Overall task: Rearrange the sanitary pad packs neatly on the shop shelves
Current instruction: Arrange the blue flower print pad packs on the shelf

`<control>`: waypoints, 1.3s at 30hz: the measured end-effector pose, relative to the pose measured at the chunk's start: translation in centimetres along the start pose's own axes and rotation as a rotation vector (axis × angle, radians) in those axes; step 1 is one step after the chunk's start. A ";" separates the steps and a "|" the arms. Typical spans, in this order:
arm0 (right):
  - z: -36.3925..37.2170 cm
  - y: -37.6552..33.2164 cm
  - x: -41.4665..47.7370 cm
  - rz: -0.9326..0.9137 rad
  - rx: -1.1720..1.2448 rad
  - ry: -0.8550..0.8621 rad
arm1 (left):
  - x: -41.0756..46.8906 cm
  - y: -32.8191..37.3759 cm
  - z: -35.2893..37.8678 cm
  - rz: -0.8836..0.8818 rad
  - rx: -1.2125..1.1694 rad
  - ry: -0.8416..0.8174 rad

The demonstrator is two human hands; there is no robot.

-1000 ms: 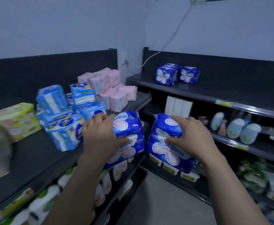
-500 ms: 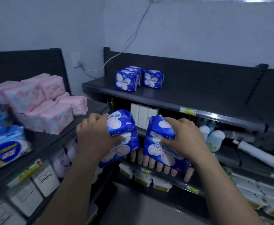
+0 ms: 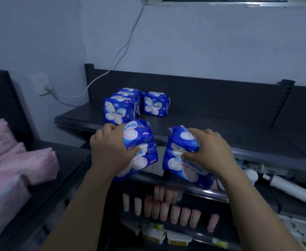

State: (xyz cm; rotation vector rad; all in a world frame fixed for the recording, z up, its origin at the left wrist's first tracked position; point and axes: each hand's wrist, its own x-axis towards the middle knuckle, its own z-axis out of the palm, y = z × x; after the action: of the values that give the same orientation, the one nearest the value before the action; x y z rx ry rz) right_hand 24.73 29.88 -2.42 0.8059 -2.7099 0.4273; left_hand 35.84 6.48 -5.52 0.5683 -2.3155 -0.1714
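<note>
Two stacks of blue pad packs are up in the air, just in front of the top shelf [image 3: 221,127] edge. Left stack [image 3: 141,145] grasped by left grip [image 3: 112,151], fingers curled over top, thumb on front. Right stack [image 3: 179,160] grasped the same way by right grip [image 3: 208,151]. Stacks apart, not touching. Behind them on that shelf: row of blue packs [image 3: 116,111], single blue pack [image 3: 155,104] just beside. Pink packs [image 3: 27,163] on side shelf at left. Pink tubes [image 3: 165,211] on lower shelf.
</note>
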 end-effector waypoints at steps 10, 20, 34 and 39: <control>2.5 1.2 10.6 0.139 0.052 0.096 | 13.8 -0.5 7.7 0.128 -0.039 -0.203; 4.8 5.2 18.4 0.173 0.024 0.091 | 23.7 2.3 16.4 0.256 -0.100 -0.243; 7.6 9.7 28.3 0.098 0.054 0.052 | 32.4 1.8 25.3 0.215 0.007 -0.552; 8.3 10.0 29.9 0.090 0.058 0.038 | 33.9 1.6 26.0 0.207 0.009 -0.584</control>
State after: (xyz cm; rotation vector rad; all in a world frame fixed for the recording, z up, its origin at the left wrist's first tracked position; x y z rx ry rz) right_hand -6.46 20.50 -1.69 0.6859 -2.7170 0.5384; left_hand -4.15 -8.37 -2.47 0.2998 -2.9227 -0.2542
